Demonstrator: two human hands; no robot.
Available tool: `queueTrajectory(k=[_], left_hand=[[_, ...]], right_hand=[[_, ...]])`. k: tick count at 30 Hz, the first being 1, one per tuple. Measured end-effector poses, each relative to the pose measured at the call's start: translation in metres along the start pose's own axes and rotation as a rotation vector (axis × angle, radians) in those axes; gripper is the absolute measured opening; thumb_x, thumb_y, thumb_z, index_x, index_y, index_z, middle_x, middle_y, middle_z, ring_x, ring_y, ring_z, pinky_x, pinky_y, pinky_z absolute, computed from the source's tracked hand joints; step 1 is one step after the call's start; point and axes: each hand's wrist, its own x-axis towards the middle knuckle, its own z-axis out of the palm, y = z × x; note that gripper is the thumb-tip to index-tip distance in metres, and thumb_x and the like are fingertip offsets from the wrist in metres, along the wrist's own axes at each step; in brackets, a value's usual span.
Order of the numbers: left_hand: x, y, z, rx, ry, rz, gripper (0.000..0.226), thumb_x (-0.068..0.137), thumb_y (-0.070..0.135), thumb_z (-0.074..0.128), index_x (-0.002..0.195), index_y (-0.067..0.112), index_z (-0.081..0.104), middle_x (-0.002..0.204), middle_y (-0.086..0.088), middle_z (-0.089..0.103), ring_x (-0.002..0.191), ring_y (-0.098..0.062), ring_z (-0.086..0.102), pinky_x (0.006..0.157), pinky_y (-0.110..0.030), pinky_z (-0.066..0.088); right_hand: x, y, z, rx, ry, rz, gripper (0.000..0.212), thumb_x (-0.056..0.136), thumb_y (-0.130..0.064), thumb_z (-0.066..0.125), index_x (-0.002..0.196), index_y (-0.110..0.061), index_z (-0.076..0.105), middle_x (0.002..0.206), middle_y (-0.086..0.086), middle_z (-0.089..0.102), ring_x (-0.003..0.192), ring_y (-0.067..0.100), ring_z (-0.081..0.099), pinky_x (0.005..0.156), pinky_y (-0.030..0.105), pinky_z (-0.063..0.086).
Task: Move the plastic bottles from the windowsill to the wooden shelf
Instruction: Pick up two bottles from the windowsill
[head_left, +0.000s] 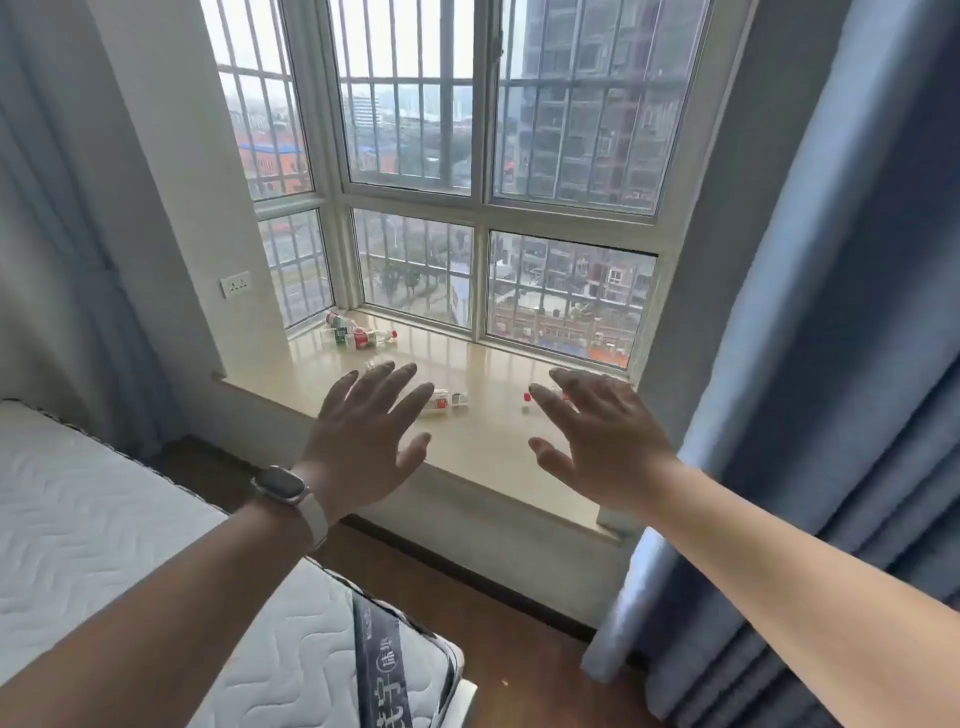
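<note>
Several clear plastic bottles with red caps and red-green labels lie on their sides on the beige windowsill (483, 441). A cluster of bottles (358, 335) rests at the far left corner by the glass. Another bottle (445, 401) lies mid-sill, partly hidden behind my left hand (366, 434). A further bottle (529, 398) shows only its red cap beside my right hand (602, 441). Both hands are held out over the sill, fingers spread, holding nothing. A watch sits on my left wrist. No wooden shelf is in sight.
A barred window (483, 208) rises behind the sill. Blue curtains (841, 364) hang at the right and grey ones at the left. A white quilted mattress (130, 545) fills the lower left, with dark wooden floor (493, 608) beneath the sill. A wall socket (235, 284) sits left.
</note>
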Motion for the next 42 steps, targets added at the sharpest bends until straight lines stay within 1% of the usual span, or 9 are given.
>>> queueTrajectory(k=[4,6,8,10,15,21,27,33,42], left_hand=[[0.026,-0.024,0.020,-0.031,0.008,0.010,0.054,0.086,0.035,0.072,0.134,0.013,0.061,0.143,-0.015,0.054,0.132,-0.037,0.050,0.109,-0.056,0.035],[0.036,-0.032,0.031,-0.058,0.027,0.012,0.052,0.090,0.040,0.061,0.134,0.013,0.060,0.143,-0.014,0.054,0.132,-0.037,0.050,0.109,-0.055,0.033],[0.047,-0.040,0.040,-0.091,0.041,-0.009,0.056,0.091,0.045,0.047,0.135,0.014,0.060,0.143,-0.013,0.054,0.132,-0.036,0.049,0.109,-0.056,0.034],[0.060,-0.047,0.048,-0.121,0.029,-0.031,0.058,0.091,0.047,0.044,0.136,0.014,0.059,0.144,-0.012,0.054,0.133,-0.036,0.048,0.109,-0.057,0.034],[0.093,-0.054,0.072,-0.137,0.021,-0.018,0.057,0.092,0.047,0.044,0.136,0.014,0.058,0.145,-0.012,0.053,0.135,-0.036,0.047,0.110,-0.057,0.034],[0.138,-0.061,0.096,-0.102,0.009,-0.033,0.057,0.092,0.047,0.043,0.136,0.013,0.060,0.143,-0.013,0.055,0.133,-0.036,0.049,0.109,-0.055,0.034],[0.202,-0.066,0.129,-0.054,-0.007,-0.075,0.055,0.094,0.046,0.043,0.137,0.014,0.059,0.145,-0.011,0.053,0.136,-0.034,0.046,0.111,-0.053,0.032],[0.289,-0.047,0.168,-0.049,0.060,-0.080,0.048,0.091,0.034,0.065,0.134,0.012,0.062,0.141,-0.013,0.057,0.133,-0.037,0.049,0.109,-0.057,0.036],[0.343,-0.054,0.200,0.018,0.053,-0.120,0.051,0.089,0.038,0.058,0.132,0.012,0.063,0.139,-0.013,0.058,0.130,-0.037,0.051,0.108,-0.056,0.036]], right_hand=[[0.031,0.003,0.018,0.000,-0.016,0.041,0.059,0.090,-0.051,0.053,0.138,-0.017,0.050,0.142,0.013,0.049,0.128,0.035,0.045,0.105,0.049,0.033],[0.045,0.007,0.027,-0.001,-0.008,0.042,0.058,0.090,-0.051,0.053,0.138,-0.017,0.050,0.141,0.013,0.049,0.127,0.035,0.046,0.104,0.049,0.034],[0.057,0.011,0.032,-0.008,0.028,0.029,0.057,0.089,-0.049,0.056,0.135,-0.015,0.054,0.137,0.014,0.053,0.123,0.035,0.050,0.102,0.049,0.037],[0.069,0.017,0.038,-0.007,0.052,0.026,0.056,0.087,-0.047,0.060,0.133,-0.014,0.057,0.134,0.014,0.055,0.121,0.035,0.052,0.101,0.049,0.039],[0.098,0.041,0.057,0.034,0.072,0.053,0.055,0.088,-0.045,0.061,0.133,-0.013,0.056,0.134,0.015,0.055,0.121,0.037,0.052,0.101,0.049,0.038],[0.146,0.079,0.094,0.077,0.088,0.020,0.054,0.089,-0.044,0.060,0.132,-0.013,0.057,0.134,0.016,0.055,0.121,0.039,0.051,0.100,0.050,0.039],[0.202,0.122,0.124,0.123,0.100,-0.039,0.054,0.089,-0.046,0.059,0.132,-0.013,0.057,0.134,0.017,0.055,0.121,0.038,0.051,0.099,0.049,0.039],[0.253,0.198,0.151,0.132,0.120,-0.072,0.053,0.088,-0.044,0.061,0.131,-0.012,0.058,0.131,0.019,0.056,0.118,0.039,0.053,0.097,0.050,0.040],[0.305,0.239,0.175,0.169,0.082,-0.118,0.056,0.091,-0.047,0.054,0.135,-0.013,0.053,0.137,0.016,0.051,0.125,0.037,0.046,0.100,0.048,0.035]])
